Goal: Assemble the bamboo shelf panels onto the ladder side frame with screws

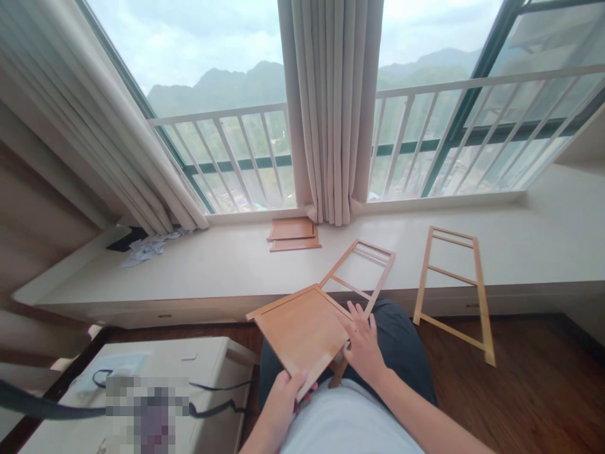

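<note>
A light-brown wooden panel (302,331) with a raised rim lies tilted over my lap. My left hand (287,388) is closed around its near corner, some fingers hidden underneath. At the right edge of the panel, my right hand (363,340) grips it, with several fingers stretched forward. Close to that hand, a ladder-like wooden frame (386,277) leans from my lap onto the white ledge; the panel covers part of it. Whether panel and frame are joined I cannot tell.
A second wooden frame (479,284) leans against the ledge (217,265) on the right. Two wooden panels (295,228) lie stacked near the curtain (331,113). Crumpled papers (146,249) lie on the left. A white cabinet (203,359) with black cables (217,410) stands at my left.
</note>
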A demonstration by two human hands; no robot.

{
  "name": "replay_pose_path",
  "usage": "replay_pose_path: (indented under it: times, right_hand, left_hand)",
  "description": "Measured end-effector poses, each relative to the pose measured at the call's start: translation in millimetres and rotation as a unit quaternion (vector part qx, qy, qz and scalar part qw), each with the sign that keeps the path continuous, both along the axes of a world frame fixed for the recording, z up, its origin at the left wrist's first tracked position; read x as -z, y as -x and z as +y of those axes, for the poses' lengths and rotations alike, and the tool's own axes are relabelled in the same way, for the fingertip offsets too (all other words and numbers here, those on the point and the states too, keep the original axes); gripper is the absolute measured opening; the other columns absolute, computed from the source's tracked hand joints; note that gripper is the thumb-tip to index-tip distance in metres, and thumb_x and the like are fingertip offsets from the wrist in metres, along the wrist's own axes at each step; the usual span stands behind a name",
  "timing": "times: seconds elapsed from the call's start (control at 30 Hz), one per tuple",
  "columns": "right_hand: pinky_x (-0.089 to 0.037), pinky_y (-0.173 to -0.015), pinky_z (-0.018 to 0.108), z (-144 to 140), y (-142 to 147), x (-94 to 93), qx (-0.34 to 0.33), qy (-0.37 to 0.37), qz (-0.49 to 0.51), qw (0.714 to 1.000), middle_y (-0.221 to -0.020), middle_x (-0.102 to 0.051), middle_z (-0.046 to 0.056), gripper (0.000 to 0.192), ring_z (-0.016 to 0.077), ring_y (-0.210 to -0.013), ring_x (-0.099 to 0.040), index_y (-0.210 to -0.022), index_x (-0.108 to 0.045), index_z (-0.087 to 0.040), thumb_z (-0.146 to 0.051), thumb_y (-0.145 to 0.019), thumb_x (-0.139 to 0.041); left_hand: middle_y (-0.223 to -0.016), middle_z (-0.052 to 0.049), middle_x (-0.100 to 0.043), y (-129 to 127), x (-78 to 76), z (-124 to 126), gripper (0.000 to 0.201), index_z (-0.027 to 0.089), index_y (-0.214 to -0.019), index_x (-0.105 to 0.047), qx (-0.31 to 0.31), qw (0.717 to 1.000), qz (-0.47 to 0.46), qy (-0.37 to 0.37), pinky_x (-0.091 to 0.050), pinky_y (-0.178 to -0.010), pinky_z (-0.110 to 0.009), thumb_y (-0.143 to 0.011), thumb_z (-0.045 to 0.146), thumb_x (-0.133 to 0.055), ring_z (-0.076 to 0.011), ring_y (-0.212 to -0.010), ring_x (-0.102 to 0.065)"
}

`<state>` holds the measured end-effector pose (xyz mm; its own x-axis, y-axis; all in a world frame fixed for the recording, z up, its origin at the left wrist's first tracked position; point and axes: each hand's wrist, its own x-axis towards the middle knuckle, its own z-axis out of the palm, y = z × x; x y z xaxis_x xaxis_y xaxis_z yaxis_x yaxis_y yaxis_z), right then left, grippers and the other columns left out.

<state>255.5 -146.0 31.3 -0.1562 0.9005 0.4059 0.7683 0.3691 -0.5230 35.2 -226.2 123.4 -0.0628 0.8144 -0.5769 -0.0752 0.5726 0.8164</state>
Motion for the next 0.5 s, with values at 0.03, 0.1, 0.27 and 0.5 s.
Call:
replay_pose_path:
  times: [0.03,0.1,0.27,0.5]
  right_hand:
    - [-0.009,-0.122,0.068,2,1,-8.9,-0.045,-0.004,-0.019,0.999,-0.168,-0.030,0.007,0.095,0.0359,-0.156,-0.021,-0.154,-0.047,-0.034,0.003,-0.066,-0.052]
    - [-0.012,-0.123,0.067,7,5,-23.6,-0.130,0.014,0.007,0.991,-0.162,-0.042,0.009,0.094,0.0342,-0.153,-0.031,-0.150,-0.054,-0.030,0.004,-0.062,-0.050]
    - [-0.029,-0.123,0.056,18,4,-49.9,-0.151,0.118,0.335,0.923,-0.137,-0.068,0.000,0.061,0.0277,-0.134,-0.058,-0.128,-0.073,-0.032,-0.007,-0.075,-0.055]
    - [-0.053,-0.104,0.047,30,-41,-57.0,0.182,0.135,0.511,0.829,-0.092,-0.078,0.011,0.022,0.0354,-0.109,-0.070,-0.081,-0.077,-0.020,-0.037,-0.071,-0.085]
  left_hand:
    - [-0.081,-0.009,-0.075,-3,-3.7,3,0.040,0.013,-0.085,-0.065,0.012,1.000,0.001,-0.005,-0.035,-0.048,-0.021,-0.075,0.050,-0.075,-0.0163,-0.064,-0.062]
    - [-0.081,-0.010,-0.074,-9,-13.0,13,0.045,0.013,-0.086,-0.066,0.030,0.999,-0.006,-0.020,-0.036,-0.048,-0.023,-0.074,0.056,-0.074,-0.0180,-0.066,-0.062]
    - [-0.081,-0.011,-0.070,-17,-30.8,41,0.065,0.015,-0.096,-0.065,0.043,0.979,-0.181,-0.082,-0.039,-0.049,-0.025,-0.075,0.077,-0.067,-0.0208,-0.068,-0.063]
    - [-0.094,-0.007,-0.063,-14,43.8,59,0.027,0.015,-0.095,-0.060,-0.172,0.984,-0.032,0.036,-0.044,-0.059,-0.023,-0.083,0.035,-0.075,-0.0154,-0.078,-0.060]
